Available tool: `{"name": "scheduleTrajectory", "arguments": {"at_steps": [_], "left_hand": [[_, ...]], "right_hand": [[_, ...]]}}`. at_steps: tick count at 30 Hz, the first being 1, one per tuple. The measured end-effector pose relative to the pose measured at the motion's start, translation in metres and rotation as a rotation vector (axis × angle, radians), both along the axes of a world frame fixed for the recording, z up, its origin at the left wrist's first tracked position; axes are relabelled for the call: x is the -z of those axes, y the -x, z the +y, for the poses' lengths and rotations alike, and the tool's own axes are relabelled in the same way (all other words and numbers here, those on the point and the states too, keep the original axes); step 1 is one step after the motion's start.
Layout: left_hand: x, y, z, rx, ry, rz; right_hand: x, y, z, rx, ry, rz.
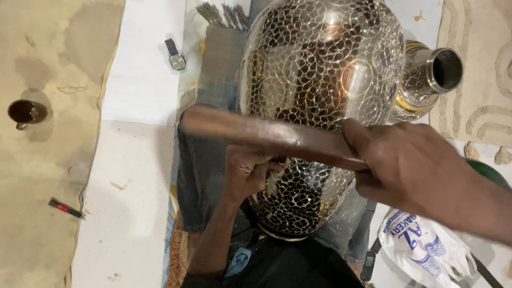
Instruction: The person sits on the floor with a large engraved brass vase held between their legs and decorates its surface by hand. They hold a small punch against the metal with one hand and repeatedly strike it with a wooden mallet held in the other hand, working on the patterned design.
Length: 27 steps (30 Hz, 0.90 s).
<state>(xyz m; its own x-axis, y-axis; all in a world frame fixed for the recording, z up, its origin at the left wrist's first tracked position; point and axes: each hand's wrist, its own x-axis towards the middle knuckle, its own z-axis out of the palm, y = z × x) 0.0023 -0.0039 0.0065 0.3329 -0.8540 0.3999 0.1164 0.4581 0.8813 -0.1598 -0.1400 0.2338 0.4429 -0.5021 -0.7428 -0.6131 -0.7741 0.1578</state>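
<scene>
A large shiny metal vase [320, 69] with an engraved scale pattern lies across my lap. My left hand [249, 169] is closed around a small tool pressed against the vase's lower side; the tool itself is mostly hidden in my fist. My right hand [405, 160] grips a long brown wooden stick [266, 133], held level across the vase just above my left hand. The stick is blurred.
A smaller metal vase [426, 80] lies to the right. A wristwatch [175, 56] rests on the white sheet up left. A brown cup [26, 113] and a red marker [65, 208] are on the tan cloth at left. A white plastic bag [426, 248] sits lower right.
</scene>
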Motion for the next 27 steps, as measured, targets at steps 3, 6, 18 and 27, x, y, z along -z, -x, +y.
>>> {"name": "scheduleTrajectory", "arguments": {"at_steps": [3,6,18,27], "left_hand": [[-0.001,-0.002,-0.002,0.038,-0.018,0.055],[-0.004,0.000,0.005,0.097,-0.064,0.165],[0.002,0.003,-0.001,0.071,0.038,0.194],[0.001,-0.002,0.005,0.106,-0.024,0.147]], "right_hand": [[0.004,0.000,0.000,0.047,-0.027,-0.338],[0.015,0.004,0.002,0.156,-0.130,-0.820],[0.019,0.016,-0.005,0.000,-0.083,-0.572],[0.013,0.021,-0.001,0.067,-0.060,-0.779]]}}
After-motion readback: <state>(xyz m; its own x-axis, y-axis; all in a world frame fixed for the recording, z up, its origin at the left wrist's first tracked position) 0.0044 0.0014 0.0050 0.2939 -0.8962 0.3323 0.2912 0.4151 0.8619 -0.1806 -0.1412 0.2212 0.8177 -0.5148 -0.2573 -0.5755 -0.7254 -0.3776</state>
